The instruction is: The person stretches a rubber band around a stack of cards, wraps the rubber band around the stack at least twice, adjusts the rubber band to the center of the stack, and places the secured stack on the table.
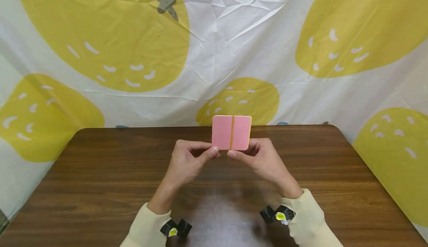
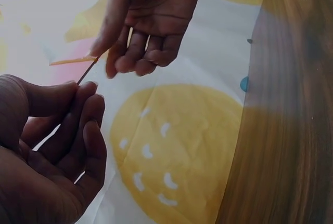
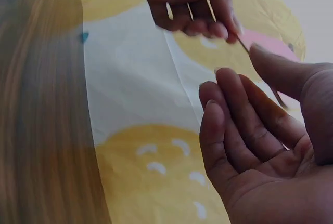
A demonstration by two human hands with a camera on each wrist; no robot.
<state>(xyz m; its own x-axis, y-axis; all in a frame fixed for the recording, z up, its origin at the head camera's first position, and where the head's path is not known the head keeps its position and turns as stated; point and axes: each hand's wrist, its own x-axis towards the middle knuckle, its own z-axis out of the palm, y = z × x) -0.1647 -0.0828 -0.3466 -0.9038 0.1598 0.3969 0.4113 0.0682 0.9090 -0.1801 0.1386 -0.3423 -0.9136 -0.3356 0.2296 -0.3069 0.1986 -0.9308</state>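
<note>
A thin pink square card [image 1: 221,132] with rounded corners and a yellowish edge is held upright above the table. An orange-yellow rubber band [image 1: 232,132] runs down its face, right of the middle. My left hand [image 1: 187,161] pinches the card's lower left corner between thumb and fingers. At the lower right my right hand [image 1: 267,161] grips it, thumb near the bottom edge beside the band and fingers partly hidden behind. In the left wrist view the card is nearly edge-on, and the band [image 2: 73,61] crosses its pink side. The right wrist view also shows the pink card [image 3: 270,42].
A dark brown wooden table [image 1: 110,172] lies beneath both hands. Behind it hangs a white cloth [image 1: 153,109] with large yellow fruit prints. Small black devices [image 1: 175,228] are strapped at both wrists, over cream sleeves [image 1: 145,226].
</note>
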